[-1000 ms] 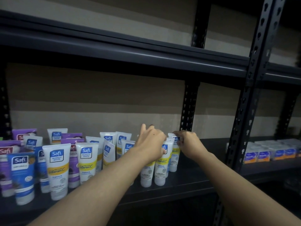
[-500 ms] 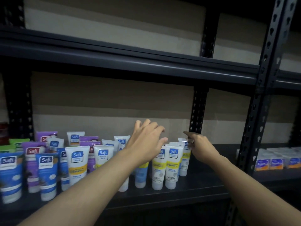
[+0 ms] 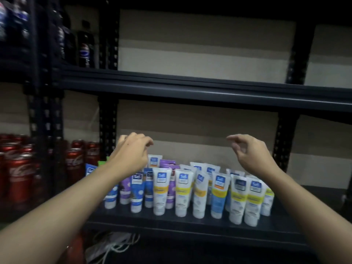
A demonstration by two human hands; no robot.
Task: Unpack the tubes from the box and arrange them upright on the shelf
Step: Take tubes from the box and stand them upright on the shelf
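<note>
Mid-frame, left hand (image 3: 131, 153) and right hand (image 3: 247, 155) hover above the row: fingers loosely curled, both empty. Behind, lower centre, tubes (image 3: 182, 193) stand cap-down, crowded on shelf (image 3: 190, 222), mostly upright. Box not in view; judged nearly done, remaining stock unknown.

The dark metal shelf board (image 3: 190, 224) carries crowded upright white, blue and purple plastic tubes (image 3: 182, 191) right of the black perforated post (image 3: 107, 126) — red drink cans (image 3: 19, 174) stand left of it.

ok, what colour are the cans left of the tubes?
Red cans with white script, seen best in the head view.
</note>
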